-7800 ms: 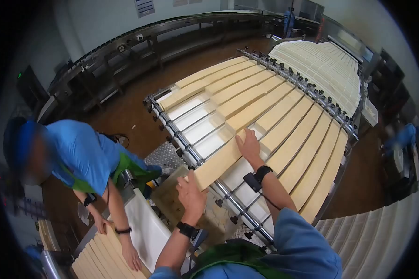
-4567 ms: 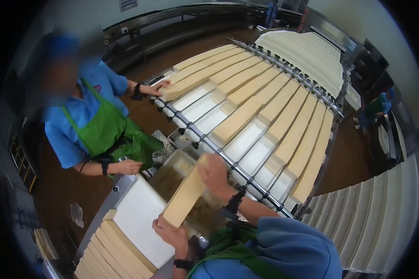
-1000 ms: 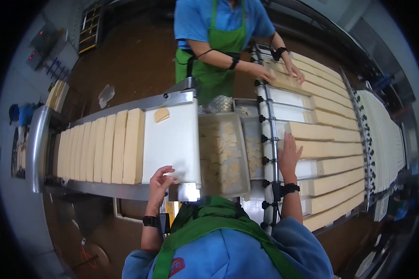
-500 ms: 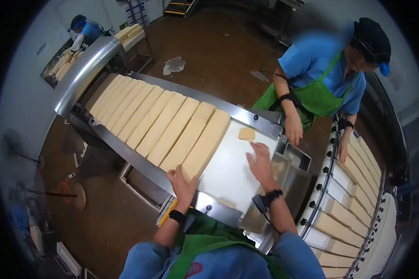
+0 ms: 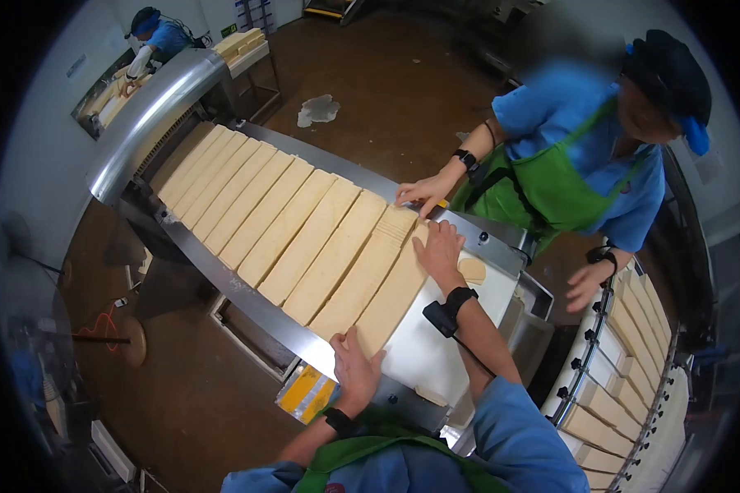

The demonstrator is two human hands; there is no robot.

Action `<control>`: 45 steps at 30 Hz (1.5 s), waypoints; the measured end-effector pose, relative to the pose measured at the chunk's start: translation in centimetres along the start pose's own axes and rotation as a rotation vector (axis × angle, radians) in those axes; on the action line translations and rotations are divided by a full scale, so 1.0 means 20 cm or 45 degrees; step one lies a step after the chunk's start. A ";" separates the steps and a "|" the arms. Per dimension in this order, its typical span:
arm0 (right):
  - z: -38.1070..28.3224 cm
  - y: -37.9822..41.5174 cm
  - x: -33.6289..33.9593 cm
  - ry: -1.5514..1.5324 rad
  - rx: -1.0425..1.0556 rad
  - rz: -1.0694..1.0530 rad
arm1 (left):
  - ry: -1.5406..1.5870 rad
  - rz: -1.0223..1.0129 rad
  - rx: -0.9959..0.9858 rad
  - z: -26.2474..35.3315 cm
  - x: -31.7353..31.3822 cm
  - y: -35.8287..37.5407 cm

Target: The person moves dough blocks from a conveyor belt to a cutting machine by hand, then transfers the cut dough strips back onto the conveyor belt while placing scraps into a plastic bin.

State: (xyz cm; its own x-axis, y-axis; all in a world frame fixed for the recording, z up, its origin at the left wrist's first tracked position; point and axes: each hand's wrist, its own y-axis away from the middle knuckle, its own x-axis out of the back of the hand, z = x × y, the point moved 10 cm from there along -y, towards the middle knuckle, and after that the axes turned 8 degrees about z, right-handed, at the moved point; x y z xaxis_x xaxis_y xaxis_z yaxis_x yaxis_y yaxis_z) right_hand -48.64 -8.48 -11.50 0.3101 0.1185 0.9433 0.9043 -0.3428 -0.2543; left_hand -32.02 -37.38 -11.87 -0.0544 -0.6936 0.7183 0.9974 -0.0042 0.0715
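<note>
Cream slab (image 5: pixel 397 287) at row's end, one hand at either end

Slab lay flat on the white belt (image 5: pixel 436 341), near centre of view, last of a close row (image 5: pixel 292 234) running off toward ten o'clock. Left hand (image 5: pixel 358 374) sat at its seven-o'clock end, thumb and fingertips parted and touching. Right hand (image 5: pixel 441 253) sat at its one-o'clock end, fingers laid over the edge. Grip: moderately spread on both hands; whether either clasped the slab could not be told.

Adjacent slab (image 5: pixel 368 281) bore crosswise grooves near its far end. Co-worker's hand (image 5: pixel 423 195) was at the row's far edge, at twelve o'clock from the grooves; other hand (image 5: pixel 589 285) hung near the rack of slabs (image 5: pixel 625 361) at four o'clock.

Small pale piece (image 5: pixel 471 269) rested on the belt just beside the right hand; a scrap (image 5: pixel 430 397) lay at the belt's six-o'clock edge. Curved metal hood (image 5: pixel 160 115): ten o'clock.
</note>
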 end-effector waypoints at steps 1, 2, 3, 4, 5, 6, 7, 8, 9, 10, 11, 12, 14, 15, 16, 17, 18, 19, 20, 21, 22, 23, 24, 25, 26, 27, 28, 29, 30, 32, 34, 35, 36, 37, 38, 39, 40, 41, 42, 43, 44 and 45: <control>-0.01 0.00 -0.01 0.028 -0.007 -0.033 | 0.000 -0.004 -0.009 0.00 -0.01 0.00; -0.01 0.00 -0.01 0.054 -0.015 -0.065 | 0.003 -0.005 -0.010 0.01 -0.03 0.00; 0.00 -0.01 0.00 0.055 -0.016 -0.062 | -0.028 -0.007 0.007 0.01 -0.03 0.00; 0.02 -0.01 0.00 0.050 -0.022 -0.132 | -0.058 -0.009 0.022 0.02 -0.04 0.00; 0.05 -0.01 -0.01 0.045 -0.031 -0.201 | -0.058 -0.010 0.016 0.03 -0.05 0.00; 0.11 0.01 -0.02 0.044 -0.039 -0.196 | -0.075 0.011 -0.016 0.04 -0.05 0.00; 0.20 0.07 -0.01 0.058 -0.015 -0.090 | -0.093 0.028 -0.051 0.06 -0.05 0.00; 0.30 0.14 0.00 0.075 0.002 0.017 | -0.097 0.018 -0.068 0.07 -0.06 0.00; 0.43 0.23 0.00 0.079 -0.018 0.025 | -0.136 -0.043 -0.127 0.10 -0.10 0.00; 0.58 0.34 0.02 -0.069 -0.127 0.052 | -0.174 -0.104 -0.189 0.14 -0.13 0.01; 0.70 0.43 0.04 -0.215 -0.237 0.082 | -0.172 -0.118 -0.214 0.16 -0.14 0.01; 0.75 0.49 0.12 -0.205 -0.265 0.098 | -0.168 -0.178 -0.297 0.21 -0.16 0.02; 0.88 0.64 0.29 -0.157 -0.406 0.031 | -0.214 -0.306 -0.382 0.28 -0.19 0.01; 0.89 0.71 0.33 -0.160 -0.306 0.255 | -0.264 -0.380 -0.392 0.31 -0.20 -0.01; 0.90 0.81 0.37 -0.135 -0.217 0.486 | -0.274 -0.430 -0.351 0.27 -0.25 -0.02; 0.90 0.84 0.37 -0.137 -0.309 0.400 | -0.258 -0.388 -0.443 0.23 -0.30 -0.02; 0.88 0.86 0.39 -0.139 -0.420 0.321 | -0.331 -0.421 -0.321 0.14 -0.39 -0.02; 0.89 0.88 0.41 -0.215 -0.548 0.281 | -0.402 -0.388 -0.397 0.11 -0.45 -0.01; 0.89 0.91 0.44 -0.294 -0.599 0.329 | -0.437 -0.342 -0.502 0.13 -0.48 -0.01; 0.89 0.95 0.47 -0.267 -0.673 0.242 | -0.430 -0.318 -0.478 0.24 -0.41 0.03; 0.90 1.01 0.52 -0.223 -0.701 0.301 | -0.373 -0.164 -0.526 0.32 -0.34 0.08; 0.92 1.10 0.56 -0.186 -0.719 0.349 | -0.416 -0.223 -0.455 0.39 -0.33 0.12; 0.99 1.23 0.67 -0.162 -0.802 0.392 | -0.357 -0.200 -0.565 0.42 -0.37 0.18; 0.99 1.34 0.84 -0.220 -0.841 0.517 | -0.292 -0.166 -0.656 0.46 -0.38 0.22; 1.02 1.44 0.97 -0.283 -0.862 0.638 | -0.292 -0.191 -0.708 0.53 -0.42 0.28; 1.08 1.56 1.04 -0.278 -0.899 0.667 | -0.158 -0.186 -0.848 0.66 -0.43 0.38; 1.16 1.74 1.19 -0.228 -0.932 0.896 | -0.016 -0.183 -0.975 0.78 -0.44 0.50; 1.22 1.93 1.34 -0.170 -0.953 1.119 | -0.012 -0.197 -0.999 0.86 -0.48 0.60; 1.29 2.10 1.46 -0.043 -0.977 1.213 | 0.077 -0.236 -1.134 1.01 -0.52 0.74; 1.45 2.45 1.66 0.112 -1.087 1.360 | 0.177 -0.283 -1.284 1.23 -0.57 1.00; 1.63 2.78 1.77 0.243 -1.229 1.443 | 0.076 -0.497 -1.485 1.41 -0.65 1.30; 1.70 2.93 1.82 0.347 -1.287 1.462 | 0.080 -0.501 -1.501 1.50 -0.64 1.42; 1.76 3.04 1.88 0.352 -1.294 1.472 | 0.034 -0.657 -1.545 1.56 -0.67 1.56; 1.86 3.14 1.91 0.291 -1.406 1.369 | -0.014 -0.813 -1.587 1.61 -0.70 1.70; 1.95 3.22 1.92 0.227 -1.514 1.263 | -0.012 -0.813 -1.603 1.65 -0.71 1.79; 2.01 3.29 1.93 0.227 -1.520 1.274 | -0.105 -0.925 -1.618 1.65 -0.76 1.89; 2.10 3.34 1.89 0.271 -1.562 1.120 | -0.202 -1.034 -1.630 1.65 -0.80 1.97; 2.18 3.37 1.83 0.311 -1.601 0.966 | -0.208 -1.033 -1.644 1.67 -0.82 2.00; 2.25 3.38 1.80 0.269 -1.665 0.792 | -0.166 -1.002 -1.715 1.71 -0.82 2.04; 2.27 3.39 1.81 0.264 -1.672 0.801 | -0.122 -0.970 -1.785 1.75 -0.82 2.09; 2.31 3.40 1.77 0.354 -1.741 0.600 | -0.127 -0.968 -1.796 1.78 -0.84 2.11; 2.32 3.40 1.75 0.439 -1.800 0.391 | -0.203 -1.094 -1.753 1.80 -0.89 2.13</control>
State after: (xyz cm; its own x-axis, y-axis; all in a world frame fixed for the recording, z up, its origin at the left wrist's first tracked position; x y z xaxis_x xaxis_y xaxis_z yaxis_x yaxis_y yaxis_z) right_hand 37.30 15.59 -5.64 0.1654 -0.2762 0.9467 -0.2713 -0.9357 -0.2256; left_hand 9.74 0.79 3.36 -0.5017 -0.0707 0.8621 -0.0466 -0.9930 -0.1086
